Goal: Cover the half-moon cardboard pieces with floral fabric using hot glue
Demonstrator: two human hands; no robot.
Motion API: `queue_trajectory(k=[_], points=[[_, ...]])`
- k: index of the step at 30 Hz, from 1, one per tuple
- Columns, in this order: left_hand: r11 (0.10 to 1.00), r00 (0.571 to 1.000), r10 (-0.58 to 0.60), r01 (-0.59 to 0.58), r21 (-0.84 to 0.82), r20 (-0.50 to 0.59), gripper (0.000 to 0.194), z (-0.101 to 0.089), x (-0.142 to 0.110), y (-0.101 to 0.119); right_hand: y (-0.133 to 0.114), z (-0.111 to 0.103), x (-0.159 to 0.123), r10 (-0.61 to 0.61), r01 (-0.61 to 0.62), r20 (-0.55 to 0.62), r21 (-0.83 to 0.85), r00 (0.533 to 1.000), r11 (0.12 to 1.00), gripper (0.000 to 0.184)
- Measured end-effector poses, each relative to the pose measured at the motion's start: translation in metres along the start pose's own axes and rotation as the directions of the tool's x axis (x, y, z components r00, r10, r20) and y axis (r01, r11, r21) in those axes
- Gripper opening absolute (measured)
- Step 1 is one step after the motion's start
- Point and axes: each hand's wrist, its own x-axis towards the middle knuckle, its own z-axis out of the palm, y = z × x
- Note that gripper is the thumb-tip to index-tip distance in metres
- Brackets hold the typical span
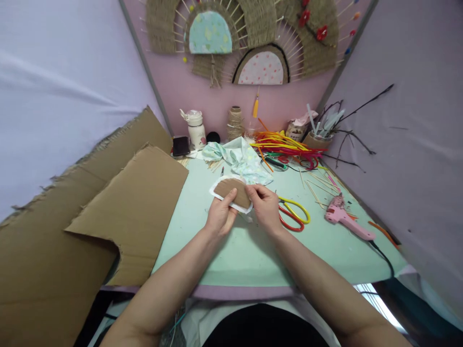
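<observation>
A half-round piece of brown cardboard (231, 187) with a white fabric border around it is held up over the table. My left hand (220, 212) grips it from below, thumb pressed on the cardboard face. At its right edge, the fingers of my right hand (265, 205) pinch the white fabric border against the cardboard. Scissors (294, 214) with one red and one yellow handle lie just right of my right hand. Behind the piece is a crumpled pale green patterned cloth (240, 156).
Large cardboard sheets (144, 202) cover the left side. On the right lies a pink glue gun (347, 219) with its cord, near thin sticks (314, 193). At the back stand a white bottle (196, 130), a twine spool (235, 124), red and yellow strands (289, 144) and a jar with branches (318, 140).
</observation>
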Motion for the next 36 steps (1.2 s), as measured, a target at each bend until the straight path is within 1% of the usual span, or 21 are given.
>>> queue_trajectory(k=[3, 6, 11, 13, 15, 17, 18, 20, 21, 23, 24, 25, 26, 27, 28, 30, 31, 32, 33, 34, 36], points=[[1.000, 1.000, 0.014, -0.014, 0.010, -0.005, 0.027, 0.000, -0.001, -0.002, -0.002, 0.000, -0.001, -0.028, 0.027, -0.020, -0.044, 0.999, 0.999, 0.024], [1.000, 1.000, 0.019, -0.019, 0.015, -0.002, 0.027, 0.000, 0.000, -0.002, 0.000, 0.000, 0.000, -0.021, 0.021, -0.004, -0.063, 1.000, 0.998, 0.027], [0.999, 0.999, 0.032, -0.032, 0.018, -0.010, 0.030, -0.002, 0.003, 0.000, 0.005, -0.004, 0.003, 0.014, -0.009, 0.110, -0.049, 0.994, 0.999, 0.031], [1.000, 1.000, -0.007, 0.007, 0.017, 0.000, 0.028, -0.004, 0.004, 0.003, 0.006, -0.009, 0.005, 0.038, -0.028, 0.156, -0.066, 0.987, 0.997, 0.031], [0.994, 0.995, -0.097, 0.096, 0.057, 0.024, 0.026, -0.008, 0.003, 0.009, 0.005, -0.018, 0.008, 0.075, -0.054, 0.208, -0.103, 0.975, 0.993, 0.030], [0.969, 0.981, -0.192, 0.184, 0.166, 0.029, 0.027, -0.014, -0.001, 0.017, 0.002, -0.032, 0.011, 0.123, -0.082, 0.288, -0.153, 0.950, 0.985, 0.028], [0.950, 0.976, -0.216, 0.205, 0.234, 0.019, 0.028, -0.018, -0.004, 0.021, 0.000, -0.041, 0.013, 0.152, -0.095, 0.334, -0.180, 0.930, 0.979, 0.028], [0.923, 0.977, -0.210, 0.209, 0.322, -0.032, 0.026, -0.030, -0.015, 0.031, -0.003, -0.059, 0.015, 0.207, -0.122, 0.402, -0.227, 0.892, 0.966, 0.028], [0.918, 0.980, -0.187, 0.197, 0.343, -0.063, 0.027, -0.036, -0.021, 0.036, -0.004, -0.069, 0.015, 0.228, -0.128, 0.415, -0.256, 0.881, 0.958, 0.028], [0.923, 0.989, -0.073, 0.117, 0.366, -0.131, 0.029, -0.050, -0.036, 0.047, -0.007, -0.084, 0.013, 0.253, -0.080, 0.404, -0.397, 0.879, 0.914, 0.027], [0.927, 0.986, -0.010, 0.071, 0.368, -0.165, 0.032, -0.056, -0.043, 0.052, -0.008, -0.089, 0.011, 0.256, -0.027, 0.394, -0.502, 0.882, 0.865, 0.026], [0.929, 0.979, 0.040, 0.036, 0.369, -0.198, 0.035, -0.062, -0.050, 0.056, -0.010, -0.091, 0.009, 0.255, 0.037, 0.387, -0.608, 0.886, 0.793, 0.025], [0.928, 0.965, 0.095, 0.004, 0.374, -0.245, 0.036, -0.066, -0.056, 0.060, -0.011, -0.091, 0.006, 0.250, 0.104, 0.390, -0.694, 0.886, 0.712, 0.025], [0.924, 0.954, 0.114, 0.002, 0.382, -0.279, 0.036, -0.070, -0.061, 0.063, -0.012, -0.088, 0.002, 0.241, 0.165, 0.406, -0.744, 0.882, 0.648, 0.026], [0.919, 0.944, 0.120, 0.011, 0.394, -0.306, 0.035, -0.072, -0.066, 0.064, -0.013, -0.083, -0.003, 0.226, 0.216, 0.435, -0.754, 0.871, 0.620, 0.030], [0.904, 0.939, 0.104, 0.048, 0.426, -0.328, 0.035, -0.072, -0.071, 0.064, -0.010, -0.067, -0.012, 0.165, 0.315, 0.522, -0.705, 0.837, 0.635, 0.042], [0.894, 0.942, 0.091, 0.067, 0.444, -0.324, 0.035, -0.071, -0.073, 0.062, -0.008, -0.058, -0.015, 0.124, 0.357, 0.562, -0.665, 0.817, 0.656, 0.043], [0.882, 0.945, 0.077, 0.084, 0.464, -0.317, 0.036, -0.070, -0.073, 0.060, -0.006, -0.050, -0.018, 0.087, 0.389, 0.591, -0.627, 0.802, 0.675, 0.037], [0.870, 0.951, 0.060, 0.099, 0.483, -0.304, 0.036, -0.069, -0.073, 0.057, -0.004, -0.045, -0.019, 0.060, 0.403, 0.602, -0.602, 0.796, 0.689, 0.024], [0.858, 0.956, 0.042, 0.114, 0.500, -0.291, 0.036, -0.067, -0.072, 0.055, -0.003, -0.042, -0.017, 0.041, 0.407, 0.602, -0.587, 0.797, 0.700, 0.016], [0.837, 0.962, 0.002, 0.148, 0.527, -0.273, 0.037, -0.064, -0.069, 0.053, -0.006, -0.048, -0.007, 0.016, 0.393, 0.575, -0.579, 0.818, 0.715, 0.019]])
